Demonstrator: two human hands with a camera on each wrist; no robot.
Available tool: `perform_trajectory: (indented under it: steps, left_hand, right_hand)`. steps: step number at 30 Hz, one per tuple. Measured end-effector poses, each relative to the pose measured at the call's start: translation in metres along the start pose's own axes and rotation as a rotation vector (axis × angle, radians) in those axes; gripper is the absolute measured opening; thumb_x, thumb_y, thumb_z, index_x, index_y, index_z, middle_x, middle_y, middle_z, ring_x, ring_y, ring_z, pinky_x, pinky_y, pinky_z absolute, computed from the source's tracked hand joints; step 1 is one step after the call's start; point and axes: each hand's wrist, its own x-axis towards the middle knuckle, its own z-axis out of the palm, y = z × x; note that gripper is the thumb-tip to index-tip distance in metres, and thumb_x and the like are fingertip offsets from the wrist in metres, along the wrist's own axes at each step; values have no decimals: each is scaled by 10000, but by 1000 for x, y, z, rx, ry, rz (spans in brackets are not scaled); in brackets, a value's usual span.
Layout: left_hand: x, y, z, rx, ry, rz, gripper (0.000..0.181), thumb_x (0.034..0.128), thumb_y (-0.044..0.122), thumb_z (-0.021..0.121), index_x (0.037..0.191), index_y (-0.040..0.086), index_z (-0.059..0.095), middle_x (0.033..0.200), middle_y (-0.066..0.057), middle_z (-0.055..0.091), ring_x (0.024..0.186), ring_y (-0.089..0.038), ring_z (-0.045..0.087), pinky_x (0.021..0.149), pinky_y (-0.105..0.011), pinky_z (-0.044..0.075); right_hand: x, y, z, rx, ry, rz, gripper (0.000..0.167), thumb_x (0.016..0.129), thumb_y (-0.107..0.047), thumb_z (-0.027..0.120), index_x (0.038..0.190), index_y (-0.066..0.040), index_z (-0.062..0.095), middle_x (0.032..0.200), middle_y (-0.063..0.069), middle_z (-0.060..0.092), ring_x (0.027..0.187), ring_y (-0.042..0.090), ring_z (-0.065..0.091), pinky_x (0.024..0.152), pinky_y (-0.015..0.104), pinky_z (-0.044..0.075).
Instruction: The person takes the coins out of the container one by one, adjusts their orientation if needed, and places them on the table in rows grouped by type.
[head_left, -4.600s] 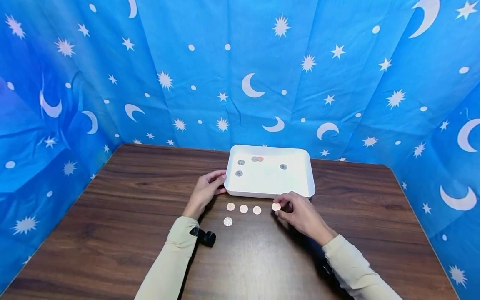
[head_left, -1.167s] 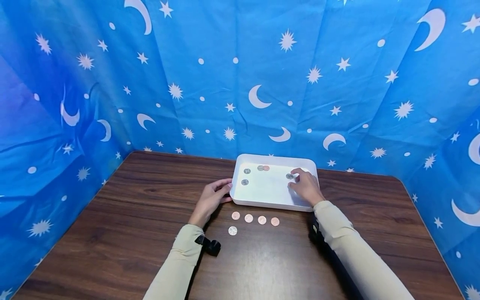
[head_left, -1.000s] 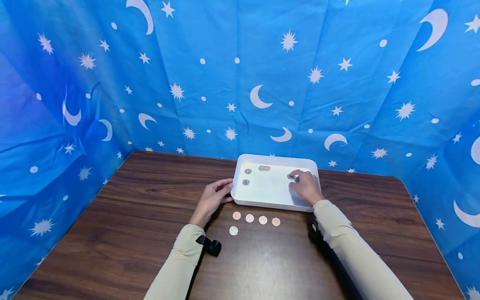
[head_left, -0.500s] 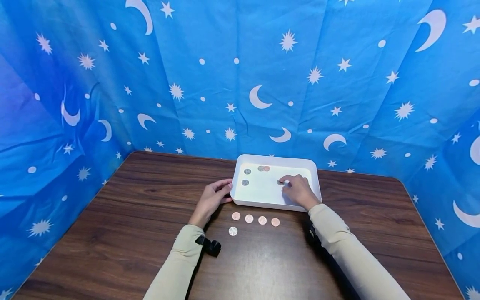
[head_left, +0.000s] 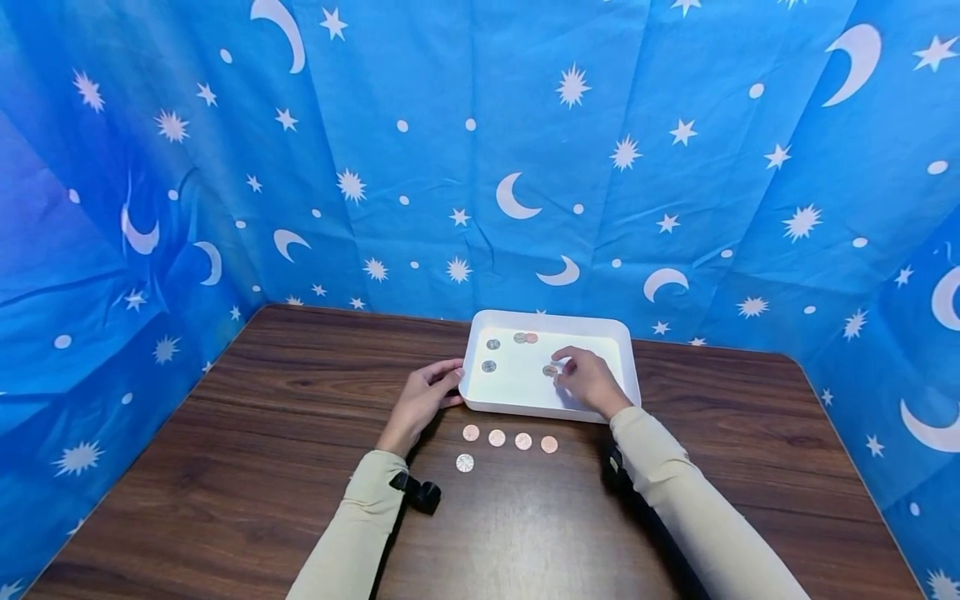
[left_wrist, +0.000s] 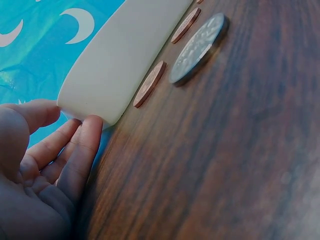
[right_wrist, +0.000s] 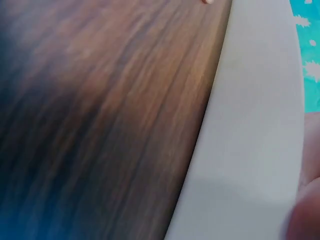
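A white tray (head_left: pixel 525 392) lies at the back of the table. My left hand (head_left: pixel 422 398) holds its left front corner; in the left wrist view the thumb (left_wrist: pixel 42 114) meets the rim and fingertips touch lower down. Inside the tray, my right hand (head_left: pixel 588 382) has its index finger and thumb spread beside a silver coin (head_left: pixel 550 371) lying flat. Two more silver coins (head_left: pixel 489 367) are at the tray's left, and another (head_left: pixel 520 338) overlaps a copper coin (head_left: pixel 532 338). In the right wrist view, the tray wall (right_wrist: pixel 240 125) hides most of that hand.
In front of the tray, several copper coins (head_left: pixel 497 437) form a row on the wooden table (head_left: pixel 225 467). Below the row's left end lies a silver coin (head_left: pixel 465 462). A blue curtain (head_left: pixel 420 158) with moons and stars stands behind the table.
My right hand put a copper coin at the row's right end, then reached into the tray. There a silver coin slid left and towards me under its fingers, which have since parted. The left hand stays.
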Motion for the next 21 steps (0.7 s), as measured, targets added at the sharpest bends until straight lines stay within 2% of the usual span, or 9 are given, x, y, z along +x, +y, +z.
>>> perform_trajectory:
  steps: [6, 21]
  left_hand:
    - [0, 2, 2, -3, -6, 6, 372, 1078, 125, 605, 1421, -19, 628, 1377, -240, 617, 1108, -216, 656, 823, -227, 635]
    - [3, -1, 0, 9, 0, 7, 372, 1076, 146, 619, 1418, 1, 637, 1380, -228, 621, 1101, -217, 659, 812, -222, 632]
  right_hand:
    - [4, -1, 1, 47, 1, 77, 358, 948, -37, 750, 1298, -9, 678, 969, 113, 622, 835, 244, 554, 686, 299, 461]
    - [13, 1, 7, 4, -43, 133, 326, 965, -75, 769, 1282, -110, 702, 984, 90, 593, 872, 251, 546, 734, 340, 456]
